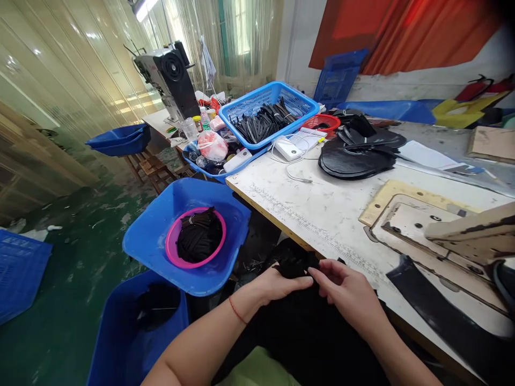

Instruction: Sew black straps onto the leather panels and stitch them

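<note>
As the left hand (280, 284) pinches the black cloth (295, 258) at five o'clock from centre, the right hand (346, 285) curls alongside, its grip unclear; looks light, soft, floppy, best pinched by an edge!

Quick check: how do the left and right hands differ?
The left hand wears a red cord at its wrist; the right hand shows none. The left hand's fingers are mostly hidden by the black material; the right hand's are visibly curled. Both are at that material, thumbs close together.
</note>
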A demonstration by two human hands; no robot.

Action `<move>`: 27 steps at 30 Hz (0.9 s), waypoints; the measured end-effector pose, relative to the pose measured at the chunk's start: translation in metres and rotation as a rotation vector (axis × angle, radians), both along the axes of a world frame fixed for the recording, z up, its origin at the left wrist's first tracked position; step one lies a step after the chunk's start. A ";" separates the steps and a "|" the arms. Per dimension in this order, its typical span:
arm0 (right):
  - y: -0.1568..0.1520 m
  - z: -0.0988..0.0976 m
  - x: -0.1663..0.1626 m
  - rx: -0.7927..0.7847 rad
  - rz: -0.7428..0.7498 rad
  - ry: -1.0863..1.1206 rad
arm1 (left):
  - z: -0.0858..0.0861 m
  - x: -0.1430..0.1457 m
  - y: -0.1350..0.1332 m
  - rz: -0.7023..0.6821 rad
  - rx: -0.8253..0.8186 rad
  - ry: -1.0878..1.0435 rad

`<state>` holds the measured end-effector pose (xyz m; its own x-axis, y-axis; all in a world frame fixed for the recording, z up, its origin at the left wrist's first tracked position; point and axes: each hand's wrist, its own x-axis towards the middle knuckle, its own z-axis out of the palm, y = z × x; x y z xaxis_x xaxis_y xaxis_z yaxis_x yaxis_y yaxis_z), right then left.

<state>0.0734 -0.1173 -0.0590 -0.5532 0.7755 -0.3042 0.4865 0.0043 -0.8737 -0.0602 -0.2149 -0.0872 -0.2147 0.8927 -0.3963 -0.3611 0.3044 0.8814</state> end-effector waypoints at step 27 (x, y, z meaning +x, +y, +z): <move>-0.053 -0.006 0.079 0.644 0.300 0.434 | 0.001 0.011 -0.044 -0.257 0.472 0.839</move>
